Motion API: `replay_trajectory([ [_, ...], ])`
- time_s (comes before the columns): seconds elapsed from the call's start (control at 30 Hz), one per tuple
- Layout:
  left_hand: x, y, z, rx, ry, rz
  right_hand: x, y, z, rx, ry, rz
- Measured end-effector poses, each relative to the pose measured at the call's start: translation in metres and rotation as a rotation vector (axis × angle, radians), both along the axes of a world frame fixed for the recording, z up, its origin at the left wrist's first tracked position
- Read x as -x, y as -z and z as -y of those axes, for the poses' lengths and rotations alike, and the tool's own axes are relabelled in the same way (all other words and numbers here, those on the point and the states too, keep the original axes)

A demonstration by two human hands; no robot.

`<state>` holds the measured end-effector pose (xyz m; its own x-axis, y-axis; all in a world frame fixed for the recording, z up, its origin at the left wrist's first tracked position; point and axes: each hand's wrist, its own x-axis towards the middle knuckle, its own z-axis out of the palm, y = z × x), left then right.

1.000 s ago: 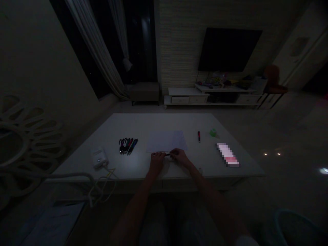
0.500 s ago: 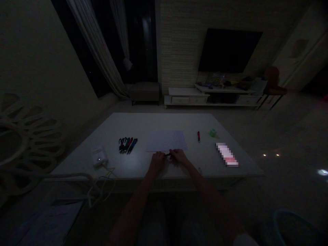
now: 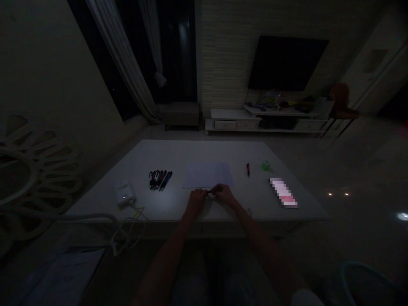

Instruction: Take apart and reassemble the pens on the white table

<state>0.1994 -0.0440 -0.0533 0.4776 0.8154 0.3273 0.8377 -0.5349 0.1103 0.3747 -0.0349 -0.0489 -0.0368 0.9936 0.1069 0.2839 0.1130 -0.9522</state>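
On the desk point(image 3: 204, 153), a row of pens point(image 3: 160, 180) is laid left of the paper point(image 3: 208, 174); just below the paper, a dark pen point(image 3: 209, 191) is gripped between the fingers of the left hand point(image 3: 196, 199) and right hand point(image 3: 224, 194)

Can count, on one white table point(image 3: 204, 149), one dark slim item point(image 3: 209, 192) near; right, one red pen point(image 3: 248, 170), one phone point(image 3: 283, 193), one green item point(image 3: 265, 165); left, one white box point(image 3: 124, 193), several bunched pens point(image 3: 160, 180), exact number unclear.
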Motion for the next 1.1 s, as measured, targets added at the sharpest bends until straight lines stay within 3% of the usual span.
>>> replay_trajectory([
  [0.17, -0.002, -0.004, 0.001, 0.015, -0.016, -0.007, -0.004, 0.0, 0.003, 0.094, -0.045, -0.099],
  [0.3, -0.001, -0.009, 0.004, 0.028, -0.038, -0.026, -0.009, 0.001, 0.002, 0.073, 0.081, -0.084],
  [0.4, 0.001, -0.011, 0.006, 0.023, -0.04, -0.052, -0.017, -0.001, 0.003, 0.073, 0.081, -0.106],
  [0.57, 0.001, -0.012, 0.006, 0.026, -0.057, -0.074, -0.061, -0.002, 0.016, 0.103, 0.088, -0.049],
  [0.73, 0.001, -0.01, 0.005, 0.027, -0.068, -0.067, -0.106, 0.005, 0.027, 0.047, 0.221, 0.079],
  [0.9, 0.002, -0.009, 0.004, 0.018, -0.055, -0.083, -0.076, 0.013, 0.014, -0.097, 0.258, 0.32],
  [1.0, 0.002, -0.01, 0.005, 0.007, -0.059, -0.083, -0.051, 0.015, 0.001, -0.158, 0.219, 0.424],
  [1.1, 0.001, -0.011, 0.006, 0.015, -0.056, -0.076, -0.045, 0.015, -0.003, -0.187, 0.162, 0.438],
])
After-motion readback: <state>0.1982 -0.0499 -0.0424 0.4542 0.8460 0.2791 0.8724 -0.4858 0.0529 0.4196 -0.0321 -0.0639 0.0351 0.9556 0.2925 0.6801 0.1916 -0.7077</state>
